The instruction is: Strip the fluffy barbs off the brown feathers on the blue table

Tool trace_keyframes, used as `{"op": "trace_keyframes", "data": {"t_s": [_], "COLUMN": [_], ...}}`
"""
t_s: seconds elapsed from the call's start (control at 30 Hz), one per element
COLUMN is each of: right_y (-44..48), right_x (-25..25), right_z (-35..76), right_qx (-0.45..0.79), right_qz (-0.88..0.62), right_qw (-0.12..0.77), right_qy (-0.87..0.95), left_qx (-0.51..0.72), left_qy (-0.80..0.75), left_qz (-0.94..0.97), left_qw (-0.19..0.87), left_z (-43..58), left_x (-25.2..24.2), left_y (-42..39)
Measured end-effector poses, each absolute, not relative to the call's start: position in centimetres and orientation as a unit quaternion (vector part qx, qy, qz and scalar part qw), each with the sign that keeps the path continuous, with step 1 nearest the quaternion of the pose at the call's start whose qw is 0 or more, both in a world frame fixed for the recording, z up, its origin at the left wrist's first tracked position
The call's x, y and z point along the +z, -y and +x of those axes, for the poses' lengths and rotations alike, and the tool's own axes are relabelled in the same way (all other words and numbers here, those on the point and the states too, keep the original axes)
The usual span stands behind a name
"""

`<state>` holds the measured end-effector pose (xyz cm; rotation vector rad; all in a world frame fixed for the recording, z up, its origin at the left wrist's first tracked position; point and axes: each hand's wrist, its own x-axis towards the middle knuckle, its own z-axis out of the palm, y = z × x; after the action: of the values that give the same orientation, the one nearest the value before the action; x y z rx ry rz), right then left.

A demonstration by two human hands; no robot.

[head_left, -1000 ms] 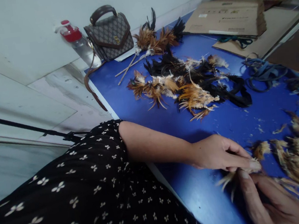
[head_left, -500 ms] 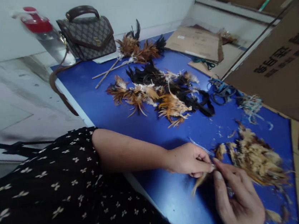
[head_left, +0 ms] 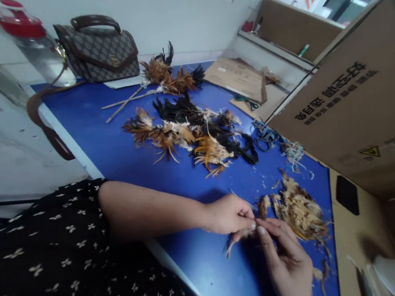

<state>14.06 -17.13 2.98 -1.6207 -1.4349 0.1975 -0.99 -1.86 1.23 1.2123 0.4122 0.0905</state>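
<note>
My left hand (head_left: 228, 214) is closed in a pinch on a small bunch of feathers (head_left: 231, 246), whose pale brown tips stick out below the fingers. My right hand (head_left: 288, 256) meets it from the lower right, thumb and forefinger pinched together at the left fingertips. What lies between the right fingers is hidden. A thin pale strand (head_left: 241, 198) shows just behind the left knuckles. Close to the right hand lies a heap of loose tan and brown feathers (head_left: 300, 207) on the blue tabletop (head_left: 212, 279).
Black, brown and golden feather bundles (head_left: 177, 126) cover the table's middle. Behind them, feathers tied on two sticks (head_left: 124, 100) lie near a handbag (head_left: 100, 49) and a bottle (head_left: 42, 51). Blue cords (head_left: 265, 135), scissors (head_left: 247, 102) and a large cardboard panel (head_left: 351, 116) line the right side.
The view has swung right, so the table things sit further left and more cardboard shows. Both hands stay together at the fingertips, and the feathers remain in my left hand.
</note>
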Motion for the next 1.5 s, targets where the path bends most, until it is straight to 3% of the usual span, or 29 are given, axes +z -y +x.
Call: {"op": "trace_keyframes", "data": {"t_s": [0.27,0.53,0.7,0.9,1.03,1.23,1.37,1.5], "right_y": [17.1,16.5,16.3,14.9,14.1,14.7,15.1,14.8], "right_x": [3.3,3.0,4.7,3.6,1.8,1.5,1.5,1.4], "right_z": [13.8,13.5,17.1,20.3,20.1,17.5,15.8,14.9], "right_qx": [0.170,0.074,-0.033,-0.068,-0.024,-0.177,-0.306,-0.345], "right_qz": [-0.692,-0.727,-0.775,-0.839,-0.828,-0.814,-0.719,-0.646], "right_qw": [0.424,0.402,0.393,0.184,0.142,0.185,0.153,0.144], "right_qy": [0.558,0.552,0.494,0.507,0.542,0.522,0.605,0.666], "left_qx": [0.034,0.055,0.145,0.243,0.287,0.232,0.200,0.185], "left_qy": [-0.185,-0.188,-0.195,-0.258,-0.251,-0.277,-0.274,-0.268], "left_qz": [0.633,0.610,0.565,0.545,0.598,0.574,0.548,0.533], "left_qw": [0.751,0.767,0.788,0.760,0.705,0.735,0.764,0.781], "left_z": [-1.7,-1.3,-0.5,0.1,0.0,-0.1,-0.1,-0.2], "left_x": [1.6,1.4,0.4,-0.2,-0.1,0.0,-0.1,-0.1], "left_y": [2.2,2.2,1.1,0.0,-0.3,-0.1,0.3,0.5]}}
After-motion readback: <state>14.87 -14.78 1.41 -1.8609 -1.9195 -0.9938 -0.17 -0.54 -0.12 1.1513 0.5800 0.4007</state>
